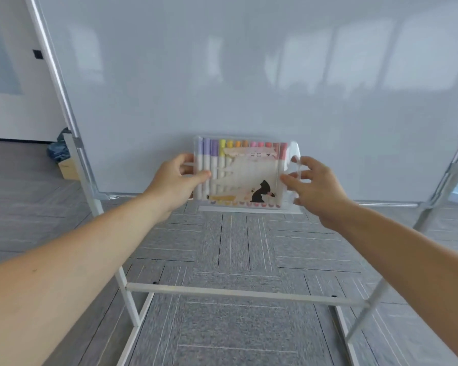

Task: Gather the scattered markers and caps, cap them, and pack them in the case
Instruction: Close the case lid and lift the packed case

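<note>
Marker case (pixel 238 178) at frame center, upright, capped markers (pixel 214 159) in a row inside, in front of whiteboard (pixel 222 75) lower edge. My left hand (pixel 175 180) clamps its left edge. My right hand (pixel 312 186) has fingers spread, touching its right edge.

Background: a large whiteboard (pixel 249 75) fills most of the view. Its face is glossy and carries pale, blurred reflections of window panes (pixel 381 62). A metal frame (pixel 61 96) edges the board at the left. A narrow tray ledge (pixel 368 204) runs along its bottom edge. The board stands on white legs (pixel 128 299), which are joined low down by a horizontal crossbar (pixel 236 293).

Floor: grey carpet tiles (pixel 236 247), laid in alternating directions.

Left side: white wall (pixel 11 114) with a dark skirting strip (pixel 16 140) and a small black switch plate (pixel 37 54). A blue bag (pixel 58 151) sits just beside a cardboard box (pixel 69 169) at the foot of the stand.

Lighting: even, soft daylight.
</note>
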Demonstrator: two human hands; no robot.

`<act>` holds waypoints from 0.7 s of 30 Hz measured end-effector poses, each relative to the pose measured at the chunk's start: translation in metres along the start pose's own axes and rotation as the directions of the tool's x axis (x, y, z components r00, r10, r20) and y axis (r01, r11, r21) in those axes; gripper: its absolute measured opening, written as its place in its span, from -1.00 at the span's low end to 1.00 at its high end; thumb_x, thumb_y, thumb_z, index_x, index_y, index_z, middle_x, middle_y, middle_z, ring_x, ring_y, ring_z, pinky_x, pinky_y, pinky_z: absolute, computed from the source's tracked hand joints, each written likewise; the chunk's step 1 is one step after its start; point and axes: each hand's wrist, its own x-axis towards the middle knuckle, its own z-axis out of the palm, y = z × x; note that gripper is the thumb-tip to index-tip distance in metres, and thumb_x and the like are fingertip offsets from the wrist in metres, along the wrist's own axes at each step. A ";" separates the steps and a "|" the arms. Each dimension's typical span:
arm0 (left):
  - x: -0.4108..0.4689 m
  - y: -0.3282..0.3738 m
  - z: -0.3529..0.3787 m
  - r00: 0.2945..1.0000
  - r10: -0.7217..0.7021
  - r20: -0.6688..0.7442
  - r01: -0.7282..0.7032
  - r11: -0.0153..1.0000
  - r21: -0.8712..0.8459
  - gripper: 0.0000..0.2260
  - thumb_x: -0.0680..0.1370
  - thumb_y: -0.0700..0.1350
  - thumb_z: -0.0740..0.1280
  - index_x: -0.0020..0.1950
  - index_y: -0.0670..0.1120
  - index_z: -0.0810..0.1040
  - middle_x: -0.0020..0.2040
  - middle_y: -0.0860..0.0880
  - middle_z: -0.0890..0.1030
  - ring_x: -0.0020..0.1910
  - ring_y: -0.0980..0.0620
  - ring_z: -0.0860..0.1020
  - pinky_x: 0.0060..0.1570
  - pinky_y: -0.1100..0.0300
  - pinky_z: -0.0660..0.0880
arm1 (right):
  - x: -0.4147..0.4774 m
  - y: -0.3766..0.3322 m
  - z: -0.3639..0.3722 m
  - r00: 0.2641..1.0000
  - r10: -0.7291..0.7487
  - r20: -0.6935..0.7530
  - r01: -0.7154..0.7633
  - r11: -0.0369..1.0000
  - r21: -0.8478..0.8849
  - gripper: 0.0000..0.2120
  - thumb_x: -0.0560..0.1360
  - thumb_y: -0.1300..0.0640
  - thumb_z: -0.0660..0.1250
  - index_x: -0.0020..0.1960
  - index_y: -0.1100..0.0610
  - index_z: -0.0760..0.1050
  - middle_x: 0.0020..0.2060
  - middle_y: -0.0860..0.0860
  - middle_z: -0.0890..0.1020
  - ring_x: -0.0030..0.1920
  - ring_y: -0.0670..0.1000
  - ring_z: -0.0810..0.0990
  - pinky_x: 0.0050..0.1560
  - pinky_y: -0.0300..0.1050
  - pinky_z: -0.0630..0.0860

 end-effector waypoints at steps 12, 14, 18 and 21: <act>0.031 -0.049 0.039 0.994 0.056 -0.095 -0.058 0.998 -0.019 -0.77 0.51 -0.10 0.54 0.07 0.11 0.57 0.03 0.07 0.73 0.06 0.04 0.69 0.15 -0.19 0.61 | 0.044 0.048 0.006 0.998 0.005 -0.064 -0.006 1.000 -0.008 -0.64 0.54 0.05 0.50 0.22 -0.04 0.41 0.00 -0.10 0.68 0.05 0.03 0.67 0.12 0.22 0.63; 0.032 -0.053 0.042 0.990 0.080 -0.115 -0.081 0.997 0.001 -0.76 0.50 -0.10 0.55 0.05 0.12 0.57 0.01 0.09 0.72 0.04 0.08 0.69 0.15 -0.17 0.62 | 0.046 0.055 0.008 0.998 -0.009 -0.064 0.009 1.000 0.005 -0.65 0.53 0.05 0.50 0.21 -0.05 0.41 0.00 -0.09 0.68 0.03 0.03 0.68 0.10 0.22 0.63; 0.032 -0.064 0.044 0.977 0.127 -0.173 -0.122 0.992 0.038 -0.74 0.45 -0.10 0.59 0.00 0.14 0.60 -0.03 0.14 0.72 0.03 0.17 0.69 0.15 -0.12 0.63 | 0.048 0.067 0.012 0.998 -0.035 -0.059 0.036 0.999 0.023 -0.67 0.53 0.06 0.50 0.18 -0.07 0.42 -0.01 -0.08 0.69 -0.02 0.02 0.68 0.09 0.22 0.64; 0.033 -0.072 0.042 0.973 0.111 -0.203 -0.110 0.994 0.017 -0.75 0.39 -0.03 0.63 -0.02 0.12 0.64 -0.05 0.14 0.74 0.01 0.10 0.71 0.09 -0.16 0.64 | 0.046 0.076 0.013 0.997 -0.053 -0.062 0.055 0.998 0.037 -0.70 0.53 0.05 0.50 0.11 -0.14 0.41 -0.03 -0.08 0.70 -0.05 0.00 0.68 0.08 0.22 0.64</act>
